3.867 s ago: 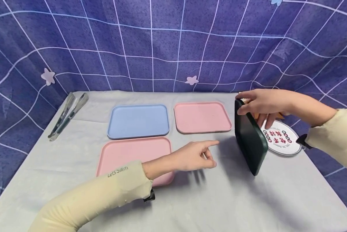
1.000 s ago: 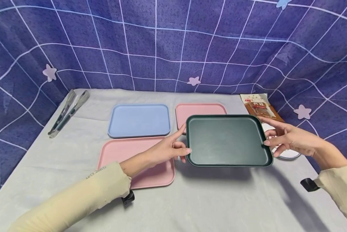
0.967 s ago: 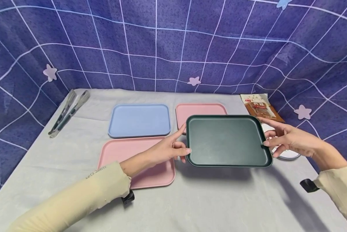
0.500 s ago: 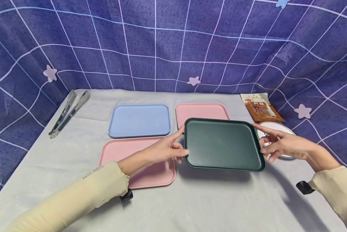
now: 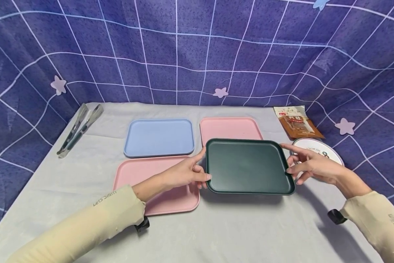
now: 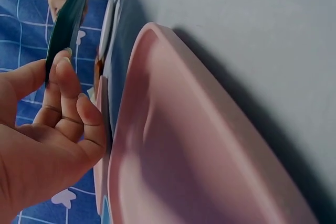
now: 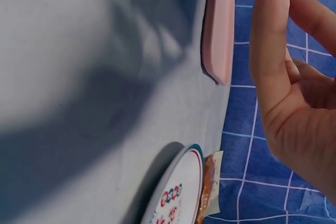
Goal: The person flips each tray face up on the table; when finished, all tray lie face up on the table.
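A dark green rectangular tray [image 5: 249, 166] is held above the table between my two hands. My left hand [image 5: 184, 171] pinches its left short side, thumb over the rim and fingers beneath. At the opposite end my right hand [image 5: 315, 164] grips the right side the same way. In the left wrist view the green tray [image 6: 65, 30] is seen edge-on, off the cloth, with the left hand [image 6: 58, 119] at its near end. The right wrist view shows the right hand [image 7: 294, 77] and only a corner of the tray.
A blue tray [image 5: 159, 137] and a pink tray [image 5: 230, 128] lie at the back; another pink tray [image 5: 134, 171] lies under the left forearm. Metal tongs [image 5: 80, 129] rest at the far left. At right are a brown food packet [image 5: 297, 122] and a white plate [image 5: 332, 153].
The green tray, earlier upright at the right in the right hand, was turned face-up and taken by both hands. In the last second it has moved slightly left and nearer to me.
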A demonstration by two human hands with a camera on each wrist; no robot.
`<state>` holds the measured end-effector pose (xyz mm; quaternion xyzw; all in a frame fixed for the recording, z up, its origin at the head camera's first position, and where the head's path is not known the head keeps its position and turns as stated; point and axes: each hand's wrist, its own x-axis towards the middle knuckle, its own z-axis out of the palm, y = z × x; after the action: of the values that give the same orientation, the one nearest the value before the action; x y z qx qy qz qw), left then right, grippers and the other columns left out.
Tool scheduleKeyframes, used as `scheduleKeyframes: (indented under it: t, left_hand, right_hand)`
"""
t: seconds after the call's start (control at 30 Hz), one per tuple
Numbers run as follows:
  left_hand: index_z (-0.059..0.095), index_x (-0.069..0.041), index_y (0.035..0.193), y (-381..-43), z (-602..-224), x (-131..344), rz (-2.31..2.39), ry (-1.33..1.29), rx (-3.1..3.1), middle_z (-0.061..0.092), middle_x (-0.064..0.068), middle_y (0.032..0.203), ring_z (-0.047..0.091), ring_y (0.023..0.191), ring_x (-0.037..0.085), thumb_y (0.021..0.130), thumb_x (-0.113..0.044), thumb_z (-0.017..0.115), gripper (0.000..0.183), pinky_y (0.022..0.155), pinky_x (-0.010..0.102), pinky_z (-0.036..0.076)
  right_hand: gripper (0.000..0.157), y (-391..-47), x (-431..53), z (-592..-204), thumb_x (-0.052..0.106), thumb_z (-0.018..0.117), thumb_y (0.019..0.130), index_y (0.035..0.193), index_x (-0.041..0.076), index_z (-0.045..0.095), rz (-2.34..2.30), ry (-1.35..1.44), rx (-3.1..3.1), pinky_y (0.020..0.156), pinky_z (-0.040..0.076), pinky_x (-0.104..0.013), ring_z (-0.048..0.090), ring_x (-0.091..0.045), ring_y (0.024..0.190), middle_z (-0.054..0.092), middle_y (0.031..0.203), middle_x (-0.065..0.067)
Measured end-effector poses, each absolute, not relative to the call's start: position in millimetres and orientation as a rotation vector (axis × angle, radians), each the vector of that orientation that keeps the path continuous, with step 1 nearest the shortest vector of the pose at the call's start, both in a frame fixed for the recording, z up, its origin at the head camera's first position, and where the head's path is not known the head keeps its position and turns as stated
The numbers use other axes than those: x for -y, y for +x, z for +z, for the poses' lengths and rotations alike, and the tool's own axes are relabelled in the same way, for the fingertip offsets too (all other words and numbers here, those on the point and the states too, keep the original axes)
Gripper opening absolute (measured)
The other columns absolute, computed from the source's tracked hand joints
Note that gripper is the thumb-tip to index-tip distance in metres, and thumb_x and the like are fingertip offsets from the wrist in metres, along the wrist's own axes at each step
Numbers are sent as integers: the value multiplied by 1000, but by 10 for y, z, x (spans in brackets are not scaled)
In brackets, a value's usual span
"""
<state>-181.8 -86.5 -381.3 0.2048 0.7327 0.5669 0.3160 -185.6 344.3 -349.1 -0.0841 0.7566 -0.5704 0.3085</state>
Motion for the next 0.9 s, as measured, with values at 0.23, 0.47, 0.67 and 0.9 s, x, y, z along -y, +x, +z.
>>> scheduleKeyframes:
  t: [0.23, 0.47, 0.67, 0.9]
  left_hand:
    - [-8, -22, 161, -1826, -3835, 856, 1472, 546, -1932, 73, 3, 79, 69, 78, 22, 93, -22, 72, 106, 76, 36, 54]
    - [-14, -19, 160, -1813, -3886, 835, 1464, 521, -1881, 71, 4, 79, 66, 73, 18, 93, -16, 70, 108, 68, 33, 55]
    - [-16, -18, 160, -1793, -3927, 797, 1454, 430, -1859, 70, 5, 77, 63, 66, 15, 93, -9, 69, 108, 64, 32, 56]
    - [-12, -9, 160, -1780, -3947, 748, 1442, 339, -1866, 69, 6, 71, 63, 59, 13, 91, -4, 69, 106, 67, 34, 59]
  right_hand:
    - [100, -1846, -3480, -3578, -1, 62, 93, 162, 16, -8, -1442, -242, -1931, 71, 61, -41, 68, -13, 86, 42, 109, -3]
    - [103, -1860, -3475, -3659, 0, 63, 92, 161, 16, -11, -1408, -233, -1900, 71, 61, -40, 67, -14, 85, 44, 106, -6]
    - [103, -1882, -3446, -3694, 0, 65, 90, 161, 13, -8, -1400, -217, -1957, 69, 61, -40, 67, -16, 83, 45, 106, -6]
    - [100, -1909, -3433, -3716, -1, 66, 89, 161, 8, -3, -1411, -209, -1957, 67, 61, -39, 67, -14, 81, 47, 105, -4]
